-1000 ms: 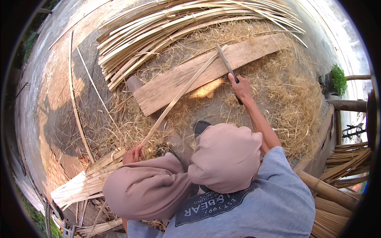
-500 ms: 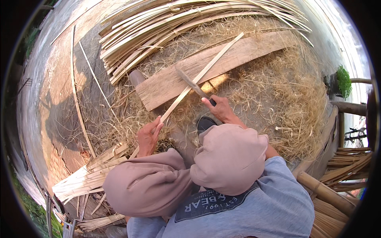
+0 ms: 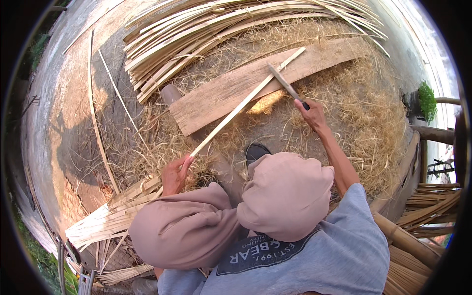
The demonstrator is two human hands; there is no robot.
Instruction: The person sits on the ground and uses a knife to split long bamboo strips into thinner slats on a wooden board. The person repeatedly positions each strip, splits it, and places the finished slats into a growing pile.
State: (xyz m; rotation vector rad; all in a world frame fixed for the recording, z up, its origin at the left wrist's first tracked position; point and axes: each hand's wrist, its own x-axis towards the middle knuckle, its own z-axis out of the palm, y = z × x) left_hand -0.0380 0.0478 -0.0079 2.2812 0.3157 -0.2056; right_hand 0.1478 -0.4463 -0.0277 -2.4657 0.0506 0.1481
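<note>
**Pale strip (image 3: 244, 103) and knife (image 3: 287, 84) gripped**

Left hand (image 3: 175, 174): closed grip on strip's lower visible end. Right hand (image 3: 313, 115): closed round knife's dark handle (image 3: 306, 105). Strip slants across plank (image 3: 211, 108); blade (image 3: 280, 76) overlaps it, contact unclear. Outward: curly shavings (image 3: 364, 135) around plank, stacked strips (image 3: 206, 43) beyond.

Person's left hand (image 3: 175, 175) pinching a pale slender strip (image 3: 240, 109), right hand (image 3: 313, 116) holding a knife (image 3: 285, 84) over it, plank (image 3: 211, 104) beneath, curly shavings (image 3: 361, 130) around, piled strips (image 3: 187, 45) beyond

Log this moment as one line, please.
left hand: grips long pale wooden strip | right hand: grips black-handled metal knife | strip: crosses flat brown wooden plank | knife: across strip, contact unclear
</note>
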